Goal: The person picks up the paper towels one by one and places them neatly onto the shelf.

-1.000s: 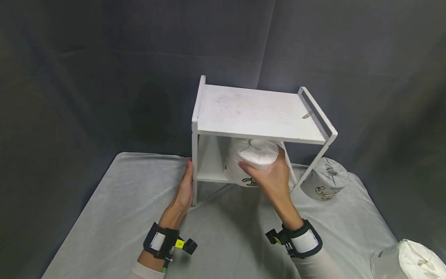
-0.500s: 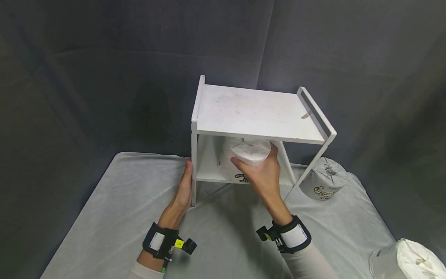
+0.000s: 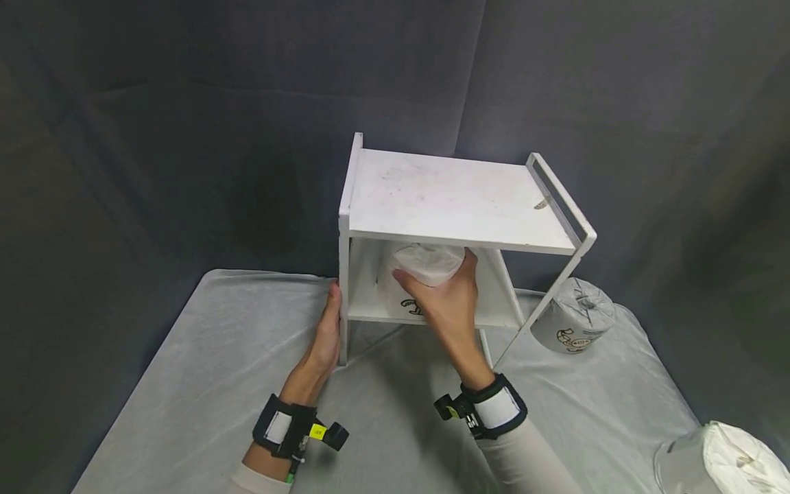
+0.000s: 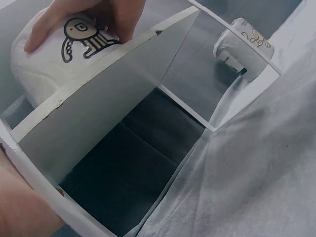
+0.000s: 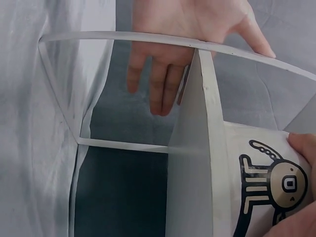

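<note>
Fingers (image 3: pixel 405 280) of the right hand (image 3: pixel 450 302) are clamped round the wrapped roll (image 3: pixel 428 262), inside the white rack (image 3: pixel 343 274); the left hand (image 3: pixel 322 339), fingers straight, rests against the rack. Keeping the roll level, grip light, should avoid snagging.

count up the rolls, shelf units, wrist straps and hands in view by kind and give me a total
Wrapped paper rolls: 3 (one gripped, two outside the shelf unit)
White shelf unit: 1
Black wrist straps: 2
Hands: 2
Total: 8
</note>
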{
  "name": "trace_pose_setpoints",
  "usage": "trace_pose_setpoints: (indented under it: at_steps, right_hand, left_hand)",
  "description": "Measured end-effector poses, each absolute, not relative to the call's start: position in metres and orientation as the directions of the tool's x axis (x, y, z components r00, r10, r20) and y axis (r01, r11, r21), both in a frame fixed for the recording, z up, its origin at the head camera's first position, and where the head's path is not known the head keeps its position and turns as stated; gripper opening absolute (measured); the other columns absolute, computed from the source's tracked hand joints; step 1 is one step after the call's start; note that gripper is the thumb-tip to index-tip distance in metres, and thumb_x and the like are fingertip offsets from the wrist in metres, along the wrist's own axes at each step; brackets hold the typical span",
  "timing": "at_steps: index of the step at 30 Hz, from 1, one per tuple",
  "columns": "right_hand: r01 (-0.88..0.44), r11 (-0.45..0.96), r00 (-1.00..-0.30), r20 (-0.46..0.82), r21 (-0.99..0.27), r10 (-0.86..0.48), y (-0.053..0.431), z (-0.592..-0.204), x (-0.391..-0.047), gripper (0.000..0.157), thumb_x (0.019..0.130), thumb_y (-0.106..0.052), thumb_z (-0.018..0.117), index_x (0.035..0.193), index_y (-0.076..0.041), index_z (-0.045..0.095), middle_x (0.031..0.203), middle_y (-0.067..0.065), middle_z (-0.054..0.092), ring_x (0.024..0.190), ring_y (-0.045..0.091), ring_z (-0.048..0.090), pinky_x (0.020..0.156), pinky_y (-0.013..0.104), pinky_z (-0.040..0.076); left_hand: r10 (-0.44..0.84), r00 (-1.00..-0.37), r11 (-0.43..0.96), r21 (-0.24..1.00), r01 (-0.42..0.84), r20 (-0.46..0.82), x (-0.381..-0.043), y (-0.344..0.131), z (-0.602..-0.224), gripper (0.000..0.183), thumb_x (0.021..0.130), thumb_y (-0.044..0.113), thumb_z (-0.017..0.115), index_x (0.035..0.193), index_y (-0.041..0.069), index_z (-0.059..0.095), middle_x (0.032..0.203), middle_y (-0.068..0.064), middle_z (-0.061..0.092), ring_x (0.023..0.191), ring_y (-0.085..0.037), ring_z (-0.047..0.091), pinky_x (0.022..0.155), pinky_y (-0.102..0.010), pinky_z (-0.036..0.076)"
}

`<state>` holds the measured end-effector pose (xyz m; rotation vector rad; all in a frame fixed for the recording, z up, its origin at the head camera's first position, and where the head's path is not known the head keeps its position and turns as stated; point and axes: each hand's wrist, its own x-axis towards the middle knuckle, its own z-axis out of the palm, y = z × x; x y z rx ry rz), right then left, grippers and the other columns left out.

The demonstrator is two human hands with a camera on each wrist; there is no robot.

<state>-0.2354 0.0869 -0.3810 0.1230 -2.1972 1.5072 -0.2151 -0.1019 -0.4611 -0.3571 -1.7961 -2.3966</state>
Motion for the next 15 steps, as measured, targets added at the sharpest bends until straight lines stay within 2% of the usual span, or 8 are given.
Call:
trace_pose_setpoints:
  at_steps: [8, 15]
  right_hand:
    - [-0.329, 0.391, -0.885, 0.425, -0.86, 0.189, 0.077, -0.382, -0.242, 0.11, 0.072, -0.038, 0.098, 0.155, -0.004, 0.034, 0.139, 0.013, 0.054, 0.124, 0.027, 0.056, 0.106, 0.048, 0.047]
    - [-0.403, 0.348, -0.868, 0.474, -0.846, 0.148, 0.069, -0.384, -0.25, 0.113, 0.074, -0.035, 0.098, 0.159, -0.01, 0.029, 0.147, 0.009, 0.051, 0.133, 0.022, 0.053, 0.115, 0.045, 0.041]
  left_hand:
    - [0.046, -0.962, -0.284, 0.927, 0.247, 0.27, -0.216, -0.101, -0.46, 0.102, 0.107, 0.072, 0.024, 0.165, -0.003, -0.014, 0.175, -0.019, -0.019, 0.161, -0.034, -0.021, 0.128, -0.054, -0.015]
    - [0.057, -0.964, -0.279, 0.932, 0.233, 0.258, -0.215, -0.102, -0.459, 0.093, 0.11, 0.066, 0.021, 0.167, 0.0, -0.012, 0.176, -0.016, -0.016, 0.162, -0.032, -0.019, 0.128, -0.054, -0.015]
